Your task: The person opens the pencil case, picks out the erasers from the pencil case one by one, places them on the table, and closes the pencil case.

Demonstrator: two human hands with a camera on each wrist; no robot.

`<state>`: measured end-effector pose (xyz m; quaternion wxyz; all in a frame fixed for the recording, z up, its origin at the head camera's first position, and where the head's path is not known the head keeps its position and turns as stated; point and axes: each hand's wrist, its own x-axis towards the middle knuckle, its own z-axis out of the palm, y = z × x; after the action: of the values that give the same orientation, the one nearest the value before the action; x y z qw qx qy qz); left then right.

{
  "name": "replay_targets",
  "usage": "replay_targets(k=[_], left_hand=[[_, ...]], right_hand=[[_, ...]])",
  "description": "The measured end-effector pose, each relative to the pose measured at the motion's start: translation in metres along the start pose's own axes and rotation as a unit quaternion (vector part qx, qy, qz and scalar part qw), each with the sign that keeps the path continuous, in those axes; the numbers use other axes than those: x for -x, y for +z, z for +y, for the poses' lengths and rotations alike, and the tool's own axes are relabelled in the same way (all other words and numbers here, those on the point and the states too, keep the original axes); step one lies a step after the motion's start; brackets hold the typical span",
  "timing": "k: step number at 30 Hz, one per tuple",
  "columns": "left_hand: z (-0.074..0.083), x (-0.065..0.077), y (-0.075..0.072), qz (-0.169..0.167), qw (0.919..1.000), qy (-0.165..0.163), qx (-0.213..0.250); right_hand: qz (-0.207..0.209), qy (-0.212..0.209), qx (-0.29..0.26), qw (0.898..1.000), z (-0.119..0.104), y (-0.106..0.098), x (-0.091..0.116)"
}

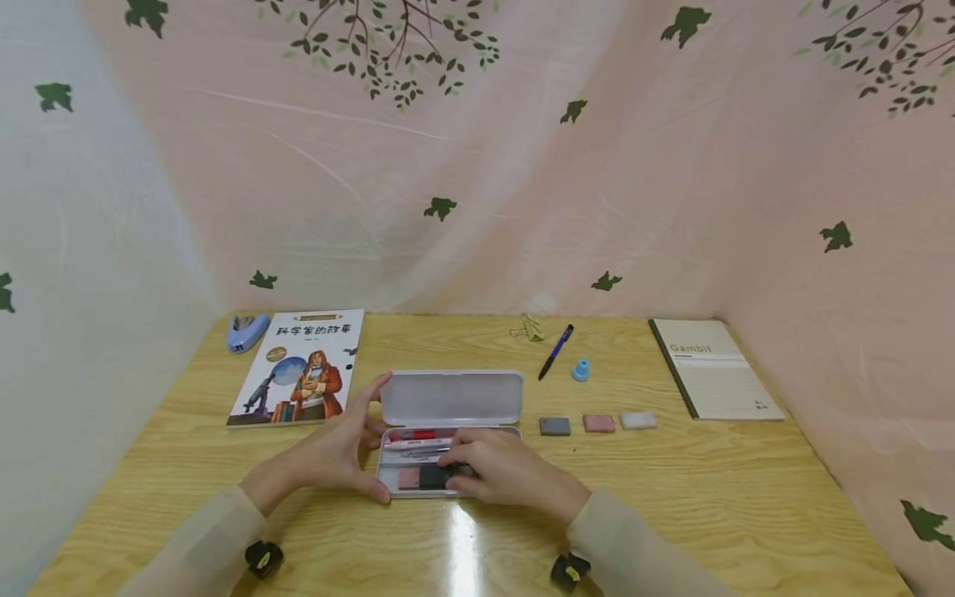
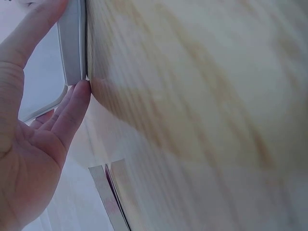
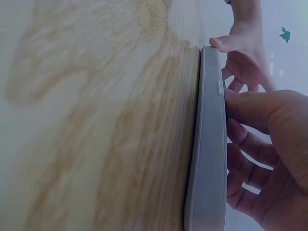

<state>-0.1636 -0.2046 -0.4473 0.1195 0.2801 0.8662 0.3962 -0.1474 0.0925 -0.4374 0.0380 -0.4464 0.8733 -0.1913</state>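
Note:
A white pencil case (image 1: 382,477) lies with its lid (image 1: 452,398) raised at the back. My left hand (image 1: 336,452) grips its left end, thumb at the front corner and fingers spread toward the hinge and lid. In the left wrist view, fingertips (image 2: 83,89) press against the case's edge. My right hand (image 1: 503,473) reaches into the case and pinches a black eraser (image 1: 433,476) in the front compartment. Right beside that lies a pink eraser (image 1: 408,478). Behind the divider are a red pen (image 1: 418,434) and a white pen (image 1: 410,444), partly hidden by the right hand.
Grey (image 1: 555,426), pink (image 1: 598,424) and white (image 1: 637,420) erasers lie in a row to the right. Behind them are a blue pen (image 1: 555,352), a blue cone-shaped piece (image 1: 580,370) and a binder clip (image 1: 532,328). A book (image 1: 298,369), blue stapler-like tool (image 1: 247,332) and notebook (image 1: 716,369) lie farther out.

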Motion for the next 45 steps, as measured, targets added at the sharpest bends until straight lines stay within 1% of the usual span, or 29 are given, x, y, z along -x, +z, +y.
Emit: replay_targets(k=[4,9,16,20,24,26,28,32,36,41,45], left_hand=[[0.0,0.0,0.0,0.002,1.0,0.001,-0.003],[0.0,0.001,-0.001,0.001,0.9999,0.01,-0.006],[0.0,0.001,-0.001,0.002,0.9999,0.014,-0.009],[0.001,0.001,-0.001,0.002,0.9999,0.005,-0.009],[0.001,0.001,-0.001,0.001,1.0,0.001,-0.009],[0.001,0.001,-0.001,0.002,1.0,0.001,-0.009],[0.002,0.001,-0.001,0.003,1.0,0.001,-0.007],[0.001,0.001,0.0,0.003,0.9999,0.008,-0.008],[0.0,0.0,-0.001,0.005,0.9998,0.017,-0.011],[-0.001,0.0,0.0,0.007,0.9997,0.021,-0.007],[-0.002,0.001,0.0,0.004,0.9997,0.024,-0.003]], right_hand=[[0.004,-0.006,0.008,1.0,0.001,0.001,-0.001],[0.01,-0.009,0.0,1.0,0.003,0.003,-0.002],[0.012,0.004,-0.032,0.999,0.005,0.003,-0.003],[0.008,0.015,-0.048,0.999,0.006,0.003,-0.003],[0.011,0.025,-0.049,0.998,0.005,0.001,0.0],[0.019,0.03,-0.05,0.998,0.005,-0.003,0.003],[0.032,0.03,-0.054,0.998,0.005,-0.008,0.007],[0.06,0.026,-0.084,0.994,0.012,-0.016,0.019],[0.074,0.026,-0.109,0.991,0.022,-0.027,0.035],[0.089,0.017,-0.139,0.986,0.041,-0.037,0.059],[0.105,0.024,-0.133,0.985,0.058,-0.041,0.077]])
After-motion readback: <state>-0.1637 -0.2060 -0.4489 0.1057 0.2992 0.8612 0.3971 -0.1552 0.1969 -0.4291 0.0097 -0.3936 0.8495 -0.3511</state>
